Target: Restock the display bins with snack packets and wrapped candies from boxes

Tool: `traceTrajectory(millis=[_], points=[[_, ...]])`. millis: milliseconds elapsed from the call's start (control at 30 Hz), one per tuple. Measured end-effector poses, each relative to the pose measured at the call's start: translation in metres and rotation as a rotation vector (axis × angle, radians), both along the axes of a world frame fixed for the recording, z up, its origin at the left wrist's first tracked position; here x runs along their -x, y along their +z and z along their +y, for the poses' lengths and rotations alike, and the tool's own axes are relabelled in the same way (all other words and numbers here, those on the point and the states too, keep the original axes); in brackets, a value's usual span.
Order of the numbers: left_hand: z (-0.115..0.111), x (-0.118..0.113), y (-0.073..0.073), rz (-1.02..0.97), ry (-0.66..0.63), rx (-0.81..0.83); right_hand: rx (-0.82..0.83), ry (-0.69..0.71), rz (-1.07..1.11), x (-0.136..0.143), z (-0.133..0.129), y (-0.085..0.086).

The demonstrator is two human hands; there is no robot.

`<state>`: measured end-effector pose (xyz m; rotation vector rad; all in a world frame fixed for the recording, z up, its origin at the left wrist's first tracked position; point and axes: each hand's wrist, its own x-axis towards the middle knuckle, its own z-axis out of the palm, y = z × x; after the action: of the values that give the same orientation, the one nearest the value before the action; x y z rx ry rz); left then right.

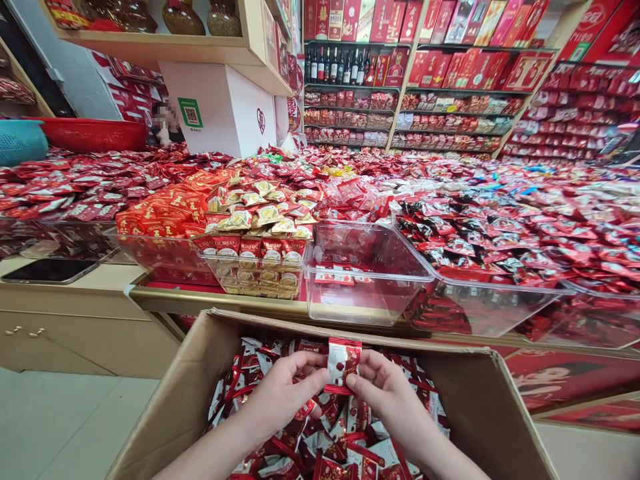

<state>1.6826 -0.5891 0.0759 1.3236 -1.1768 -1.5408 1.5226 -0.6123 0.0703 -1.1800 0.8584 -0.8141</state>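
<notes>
A small red and white candy packet (343, 363) is held upright between both hands, above an open cardboard box (475, 407) full of similar packets (330, 427). My left hand (293, 387) pinches its left edge, and the thumb and fingers of my right hand (383, 387) grip its right side. Just beyond the box stands a clear plastic bin (370, 300) with a few packets lying low inside. Left of that bin, another one holds durian packets (270, 257) stacked in rows and heaped on top.
Bins piled with red packets (500, 233) line the counter. A dark phone (50, 270) lies at left, near a red basket (95, 135) and a teal basket (20, 141). Stocked shelves (400, 87) stand behind. Part of a person (164, 123) shows behind the counter.
</notes>
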Motion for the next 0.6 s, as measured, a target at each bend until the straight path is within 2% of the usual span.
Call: traceTrajectory(millis=[67,167,433,600], points=[[-0.0003,-0.0005,-0.0008,-0.035,-0.057,-0.008,-0.095,0.01,-0.064,-0.0002,-0.0004,0.001],[0.0004,0.0002,-0.0009,-0.084,-0.051,-0.026,-0.134,0.02,-0.12,-0.0004,-0.0002,0.0004],[0.0006,-0.0021,0.0012,-0.079,-0.044,-0.027,-0.127,0.027,-0.108,-0.0025,0.0006,0.0045],[0.0012,-0.0021,0.0003,-0.204,-0.031,0.068,-0.059,-0.004,-0.05,-0.0018,0.0008,0.0017]])
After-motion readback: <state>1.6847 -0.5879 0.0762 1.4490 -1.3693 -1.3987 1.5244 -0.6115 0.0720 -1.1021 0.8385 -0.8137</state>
